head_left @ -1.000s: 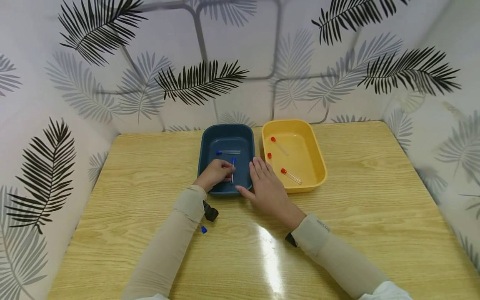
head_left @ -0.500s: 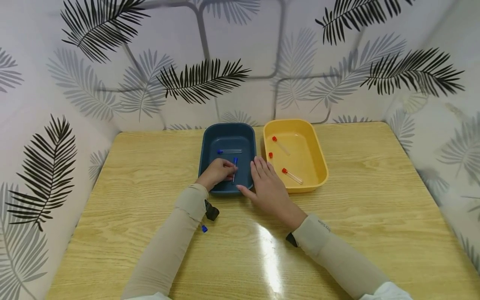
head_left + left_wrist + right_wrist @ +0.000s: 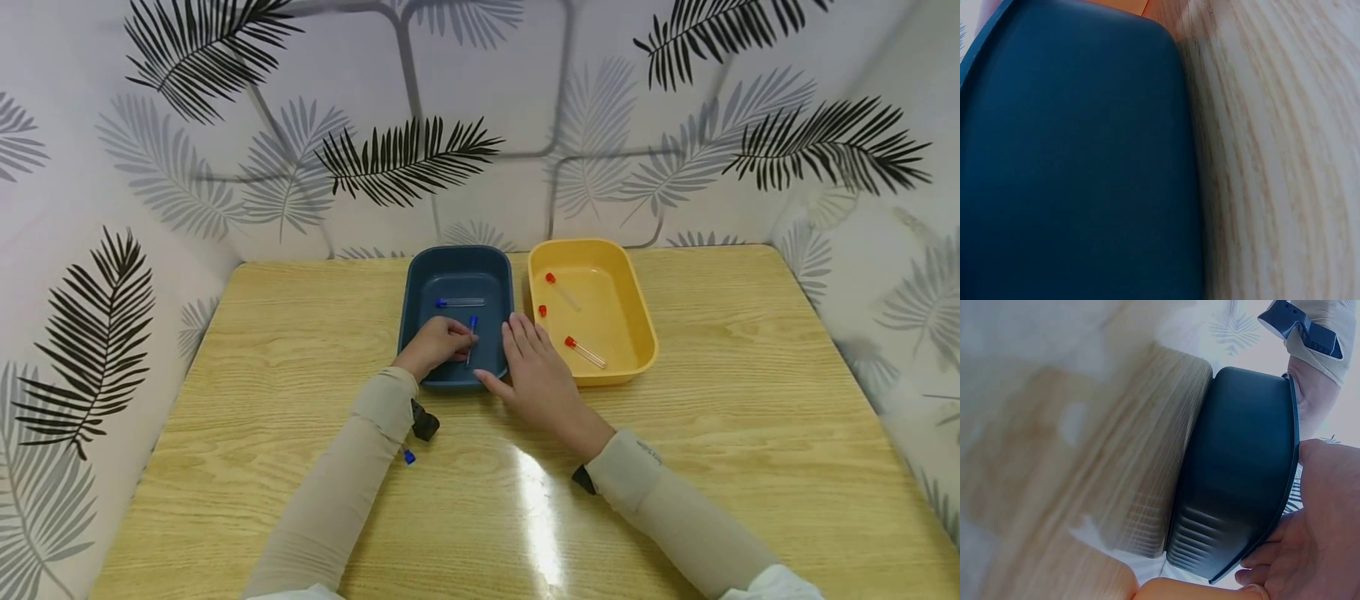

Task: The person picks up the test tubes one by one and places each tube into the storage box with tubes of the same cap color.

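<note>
Inside a dark blue tray (image 3: 457, 275), my left hand (image 3: 435, 345) pinches a slim clear test tube with a blue cap (image 3: 473, 321), its cap end pointing away from me. Farther back in that tray lies another blue-capped test tube (image 3: 462, 302), crosswise. My right hand (image 3: 542, 379) rests on the tray's near right rim, fingers straight and thumb spread. The right wrist view shows the right thumb and fingers touching the rim of the blue tray (image 3: 1235, 437). Only the tray's outer wall (image 3: 1085, 150) and the tabletop fill the left wrist view, so the left fingers are hidden there.
Right beside the blue tray stands a yellow tray (image 3: 609, 308) holding red-capped test tubes (image 3: 587, 353) and a red cap (image 3: 542, 310). A blue cap (image 3: 408, 457) shows on the wooden table (image 3: 720, 400) next to my left sleeve, partly covered by it. A patterned wall rises behind.
</note>
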The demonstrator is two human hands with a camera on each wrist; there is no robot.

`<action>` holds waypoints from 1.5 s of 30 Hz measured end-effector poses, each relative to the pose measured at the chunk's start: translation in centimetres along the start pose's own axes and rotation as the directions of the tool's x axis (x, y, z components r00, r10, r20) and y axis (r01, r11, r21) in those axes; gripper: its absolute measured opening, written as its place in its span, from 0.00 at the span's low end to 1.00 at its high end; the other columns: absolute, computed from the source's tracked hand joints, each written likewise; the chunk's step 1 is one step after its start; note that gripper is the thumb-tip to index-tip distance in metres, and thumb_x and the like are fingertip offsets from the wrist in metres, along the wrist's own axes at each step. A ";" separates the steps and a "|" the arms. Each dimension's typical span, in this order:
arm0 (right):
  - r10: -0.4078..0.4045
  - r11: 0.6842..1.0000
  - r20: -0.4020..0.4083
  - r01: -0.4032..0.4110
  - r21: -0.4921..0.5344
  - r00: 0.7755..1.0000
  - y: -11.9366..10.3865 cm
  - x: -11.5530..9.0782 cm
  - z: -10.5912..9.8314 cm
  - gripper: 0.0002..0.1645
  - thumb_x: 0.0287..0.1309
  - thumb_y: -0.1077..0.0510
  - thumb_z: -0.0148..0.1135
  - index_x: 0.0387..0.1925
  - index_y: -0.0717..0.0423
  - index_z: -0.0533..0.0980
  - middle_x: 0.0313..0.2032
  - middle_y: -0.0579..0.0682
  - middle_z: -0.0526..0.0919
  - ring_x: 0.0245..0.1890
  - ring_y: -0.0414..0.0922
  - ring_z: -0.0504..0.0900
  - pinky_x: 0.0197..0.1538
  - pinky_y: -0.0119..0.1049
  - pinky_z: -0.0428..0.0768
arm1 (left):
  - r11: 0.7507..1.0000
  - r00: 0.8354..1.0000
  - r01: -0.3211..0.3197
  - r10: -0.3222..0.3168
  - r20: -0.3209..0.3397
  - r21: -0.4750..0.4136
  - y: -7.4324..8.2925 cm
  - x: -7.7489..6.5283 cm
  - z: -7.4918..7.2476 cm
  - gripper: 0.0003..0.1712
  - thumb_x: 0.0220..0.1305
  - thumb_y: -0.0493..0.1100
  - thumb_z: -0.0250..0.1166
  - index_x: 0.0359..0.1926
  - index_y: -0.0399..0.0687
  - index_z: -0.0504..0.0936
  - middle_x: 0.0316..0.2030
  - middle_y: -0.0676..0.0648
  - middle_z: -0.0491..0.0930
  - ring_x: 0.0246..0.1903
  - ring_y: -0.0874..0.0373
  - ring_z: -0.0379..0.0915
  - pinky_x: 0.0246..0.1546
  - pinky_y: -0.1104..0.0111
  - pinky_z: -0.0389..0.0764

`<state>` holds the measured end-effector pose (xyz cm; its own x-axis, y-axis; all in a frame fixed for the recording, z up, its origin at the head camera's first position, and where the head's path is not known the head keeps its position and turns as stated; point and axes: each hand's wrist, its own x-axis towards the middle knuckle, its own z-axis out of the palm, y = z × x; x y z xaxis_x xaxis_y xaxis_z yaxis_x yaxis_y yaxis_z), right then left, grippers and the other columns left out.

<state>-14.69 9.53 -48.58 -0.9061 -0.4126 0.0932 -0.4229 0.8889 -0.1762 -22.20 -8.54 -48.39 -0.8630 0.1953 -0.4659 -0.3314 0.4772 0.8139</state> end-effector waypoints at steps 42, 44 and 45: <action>-0.006 1.000 0.015 0.005 0.008 1.000 -0.2 0.0 -0.6 0.54 0.60 0.25 0.30 0.68 0.66 0.53 0.70 0.60 0.49 0.70 0.51 0.44 0.69 0.45 0.41 | 0.982 0.999 -0.027 0.032 -0.029 0.186 -0.2 0.2 0.1 0.17 0.62 0.49 0.63 0.43 0.40 0.79 0.39 0.46 0.80 0.35 0.57 0.80 0.41 0.64 0.79; -0.004 1.000 0.016 0.004 0.010 1.000 -0.2 0.0 -0.6 0.54 0.60 0.25 0.30 0.68 0.66 0.53 0.70 0.60 0.49 0.70 0.51 0.44 0.69 0.45 0.41 | 0.977 0.999 -0.037 0.043 -0.028 0.211 -0.2 0.2 0.1 0.17 0.62 0.49 0.62 0.43 0.40 0.80 0.39 0.45 0.80 0.35 0.57 0.80 0.40 0.64 0.79; -0.003 1.000 0.014 0.003 0.011 1.000 -0.2 0.0 -0.5 0.54 0.60 0.25 0.30 0.68 0.65 0.53 0.70 0.60 0.49 0.70 0.51 0.44 0.69 0.44 0.41 | 0.974 0.998 -0.042 0.050 -0.029 0.224 -0.2 0.2 0.1 0.17 0.63 0.49 0.61 0.42 0.39 0.80 0.38 0.45 0.80 0.34 0.57 0.80 0.40 0.64 0.79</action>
<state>-14.58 9.50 -48.05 -0.9049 -0.4182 0.0797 -0.4257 0.8853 -0.1870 -22.27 -8.49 -48.73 -0.8892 0.1937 -0.4145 -0.2010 0.6486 0.7341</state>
